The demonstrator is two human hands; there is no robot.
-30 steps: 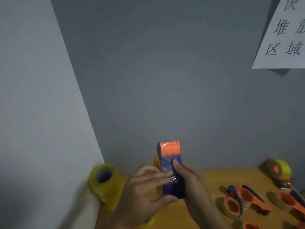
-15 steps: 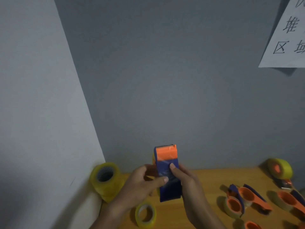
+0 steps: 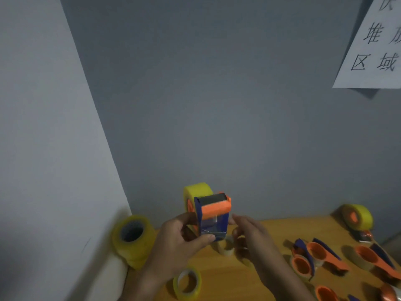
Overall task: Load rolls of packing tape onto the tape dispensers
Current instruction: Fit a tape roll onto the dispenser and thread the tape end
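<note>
While the left hand [image 3: 180, 237] gripped it from the side, thumb curled across its lower front, the blue and orange plastic tape dispenser [image 3: 213, 216] was held up above the wooden tabletop [image 3: 267, 227] in front of the grey wall [image 3: 217, 105]. A yellow roll of packing tape [image 3: 196, 190] sat mounted on the dispenser's orange hub, and a strip of clear tape lay down the blue front plate. The right hand [image 3: 249, 233] hovered just beside the dispenser, apart from it, with fingers loosely spread and holding nothing.

On the tabletop, a thick stack of yellow tape rolls [image 3: 132, 240] lay against the white side wall [image 3: 43, 148] in the left corner. A thinner yellow tape roll [image 3: 187, 283] lay flat near the left wrist. Between the hands, a small pale cardboard core [image 3: 226, 248] stood on the wood, blurred. To the right, several empty orange and blue dispensers [image 3: 314, 257] lay scattered, and a loaded dispenser with a yellow roll [image 3: 357, 217] rested at the far right near the wall. A white paper sign with black characters [image 3: 375, 46] hung on the grey wall at upper right.
</note>
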